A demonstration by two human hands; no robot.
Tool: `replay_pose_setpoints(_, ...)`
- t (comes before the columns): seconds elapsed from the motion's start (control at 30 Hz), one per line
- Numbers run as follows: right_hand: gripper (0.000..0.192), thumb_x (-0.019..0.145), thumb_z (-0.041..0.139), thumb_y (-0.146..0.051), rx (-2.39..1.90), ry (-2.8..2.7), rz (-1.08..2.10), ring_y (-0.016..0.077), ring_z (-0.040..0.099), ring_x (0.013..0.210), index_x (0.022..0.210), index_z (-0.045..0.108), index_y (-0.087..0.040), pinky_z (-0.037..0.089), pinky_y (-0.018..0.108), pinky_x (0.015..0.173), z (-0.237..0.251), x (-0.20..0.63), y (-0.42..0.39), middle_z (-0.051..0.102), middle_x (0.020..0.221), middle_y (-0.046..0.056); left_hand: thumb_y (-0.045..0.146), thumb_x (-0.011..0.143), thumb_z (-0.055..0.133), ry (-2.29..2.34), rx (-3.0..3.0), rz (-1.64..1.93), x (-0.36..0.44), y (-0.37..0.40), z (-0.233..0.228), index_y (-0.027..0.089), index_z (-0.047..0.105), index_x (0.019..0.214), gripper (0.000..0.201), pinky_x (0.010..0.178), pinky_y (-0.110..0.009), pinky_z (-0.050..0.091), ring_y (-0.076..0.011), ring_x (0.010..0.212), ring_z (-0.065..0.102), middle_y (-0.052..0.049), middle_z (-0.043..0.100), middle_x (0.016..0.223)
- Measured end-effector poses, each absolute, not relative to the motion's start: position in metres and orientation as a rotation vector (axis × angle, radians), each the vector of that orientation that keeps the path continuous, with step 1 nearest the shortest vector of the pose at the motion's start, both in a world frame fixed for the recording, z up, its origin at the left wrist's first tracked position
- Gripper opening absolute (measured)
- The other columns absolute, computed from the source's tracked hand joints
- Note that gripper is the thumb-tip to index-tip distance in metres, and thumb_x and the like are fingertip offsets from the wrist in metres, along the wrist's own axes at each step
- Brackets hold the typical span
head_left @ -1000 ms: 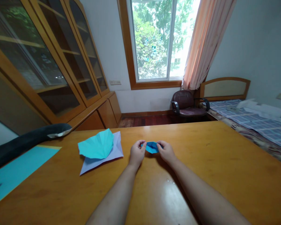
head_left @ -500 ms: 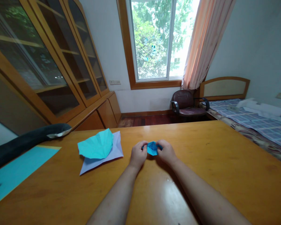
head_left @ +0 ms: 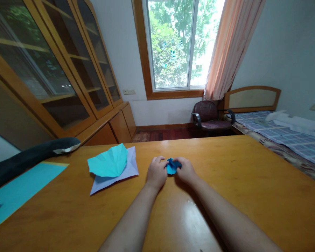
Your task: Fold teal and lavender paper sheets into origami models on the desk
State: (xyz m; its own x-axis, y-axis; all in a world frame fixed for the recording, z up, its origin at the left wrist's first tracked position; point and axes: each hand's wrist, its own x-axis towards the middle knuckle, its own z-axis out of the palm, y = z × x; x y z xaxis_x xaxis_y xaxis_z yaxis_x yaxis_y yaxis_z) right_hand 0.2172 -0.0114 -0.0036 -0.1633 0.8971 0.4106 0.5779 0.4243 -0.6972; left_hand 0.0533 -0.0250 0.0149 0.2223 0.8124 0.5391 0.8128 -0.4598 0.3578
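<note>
A small folded piece of blue paper (head_left: 171,166) is pinched between both hands just above the wooden table (head_left: 225,182). My left hand (head_left: 156,172) grips its left side and my right hand (head_left: 185,170) grips its right side, fingers curled close together over it. Most of the blue paper is hidden by the fingers. To the left lies a creased turquoise paper (head_left: 109,161) on top of a pale lilac sheet (head_left: 120,173).
A turquoise sheet (head_left: 18,190) lies at the table's left edge beside a dark plush toy (head_left: 28,159). Glass-door cabinets line the left wall. Beyond the table stand a dark red armchair (head_left: 208,117), a window and a bed (head_left: 286,134) at right.
My hands have drawn closer together, squeezing the blue paper into a narrower shape. The other papers have not moved.
</note>
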Motion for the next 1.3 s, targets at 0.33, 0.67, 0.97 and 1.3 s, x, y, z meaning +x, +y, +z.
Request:
replay_pose_setpoints(0.33,0.039,0.061,0.042,-0.007,-1.084,-1.660,0.693,0.0186,0.063,0.087,0.089,0.067,-0.017,0.051,0.032,0.081,-0.016,0.203,-0.012,0.070,0.091,0.006,0.022,0.077,0.060,-1.810,-2.274,-0.948,0.066,-0.033,0.014,0.020,0.067,0.091,0.016,0.105,-0.058,0.023,-0.0352,0.126,0.036,-0.011,0.051,0.134)
replay_pose_setpoints(0.67,0.040,0.061,0.040,-0.008,-1.051,-1.563,0.735,0.0178,0.062,0.090,0.092,0.062,-0.018,0.050,0.034,0.085,-0.021,0.201,-0.010,0.068,0.093,0.005,0.035,0.076,0.065,-1.919,-2.259,-1.127,0.062,-0.028,0.013,0.023,0.067,0.091,0.019,0.104,-0.055,0.028,-0.0348,0.128,0.036,-0.009,0.047,0.138)
replay_pose_setpoints(0.97,0.044,0.068,0.046,-0.006,-1.088,-1.719,0.567,0.0202,0.061,0.100,0.107,0.062,-0.017,0.047,0.038,0.093,-0.017,0.204,-0.013,0.067,0.106,0.010,0.036,0.080,0.061,-1.876,-2.289,-1.235,0.057,-0.024,0.009,0.021,0.066,0.062,0.024,0.102,-0.051,0.032,-0.0306,0.122,0.041,-0.006,0.058,0.126)
replay_pose_setpoints(1.3,0.049,0.071,0.054,-0.013,-1.178,-1.822,0.421,0.0240,0.058,0.107,0.120,0.058,-0.018,0.043,0.040,0.097,-0.015,0.206,-0.013,0.064,0.117,0.012,0.037,0.093,0.036,-1.771,-2.529,-1.324,0.057,-0.022,0.007,0.025,0.072,0.093,0.038,0.097,-0.040,0.037,-0.0216,0.104,0.051,-0.005,0.064,0.104)
